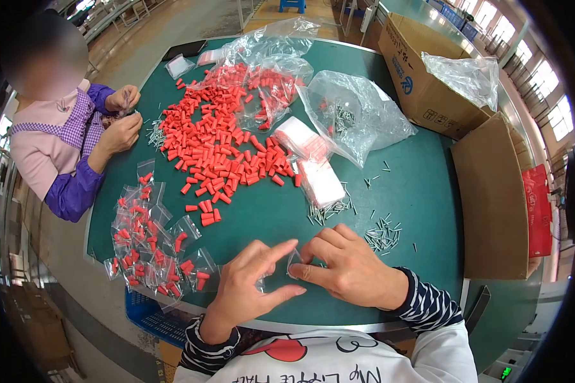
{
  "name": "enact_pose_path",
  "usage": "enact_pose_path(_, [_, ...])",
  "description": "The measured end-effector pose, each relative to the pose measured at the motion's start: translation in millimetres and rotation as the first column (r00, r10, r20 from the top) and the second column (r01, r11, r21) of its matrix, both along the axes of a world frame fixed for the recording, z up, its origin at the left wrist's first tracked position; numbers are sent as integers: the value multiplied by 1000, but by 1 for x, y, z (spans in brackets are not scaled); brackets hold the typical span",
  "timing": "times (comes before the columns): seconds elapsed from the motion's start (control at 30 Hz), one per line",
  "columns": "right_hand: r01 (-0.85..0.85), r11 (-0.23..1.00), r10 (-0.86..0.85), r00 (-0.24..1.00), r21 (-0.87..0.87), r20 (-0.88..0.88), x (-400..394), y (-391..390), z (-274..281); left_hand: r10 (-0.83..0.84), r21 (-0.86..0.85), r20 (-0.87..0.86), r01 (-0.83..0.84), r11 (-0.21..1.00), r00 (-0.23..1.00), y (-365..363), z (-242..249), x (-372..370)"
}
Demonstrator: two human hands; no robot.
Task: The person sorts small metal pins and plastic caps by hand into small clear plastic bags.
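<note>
Near the front edge of the table, my right hand pinches a small clear plastic bag between thumb and fingers. What is inside that bag is too small to tell. My left hand is just left of it, thumb and index finger apart, with a bit of clear plastic showing by its palm. Beyond my right hand lie loose screws, and more screws sit by a stack of flat empty bags. A large heap of red plastic caps spreads over the middle of the table.
Filled small bags with red caps pile up at the left edge, above a blue basket. A big clear bag holds screws. Cardboard boxes stand at the right. Across the left corner, a co-worker's hands work near screws.
</note>
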State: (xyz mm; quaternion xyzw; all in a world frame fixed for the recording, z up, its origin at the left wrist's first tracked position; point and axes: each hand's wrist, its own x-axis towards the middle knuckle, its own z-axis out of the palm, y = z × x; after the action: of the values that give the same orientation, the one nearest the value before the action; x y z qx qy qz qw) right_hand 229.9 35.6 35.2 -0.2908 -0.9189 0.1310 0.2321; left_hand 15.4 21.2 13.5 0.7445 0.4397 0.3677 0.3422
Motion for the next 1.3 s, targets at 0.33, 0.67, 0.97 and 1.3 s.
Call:
enact_pose_path(0.33, [159, 979, -181, 964, -127, -193, 17, 6, 8, 100, 43, 64, -103, 994, 993, -4, -11, -6])
enact_pose_path(0.67, [252, 955, -201, 936, -153, 288, 37, -21, -21, 139, 51, 77, -143, 988, 987, -6, -25, -14])
enact_pose_path(0.97, [275, 956, -226, 911, -100, 344, 30, -14, -34, 71, 48, 96, -76, 996, 993, -4, -31, -11])
enact_pose_path(1.3, [278, 955, -245, 935, -103, 255, 26, -1, -39, 50, 55, 107, -56, 997, 993, -6, -34, -11])
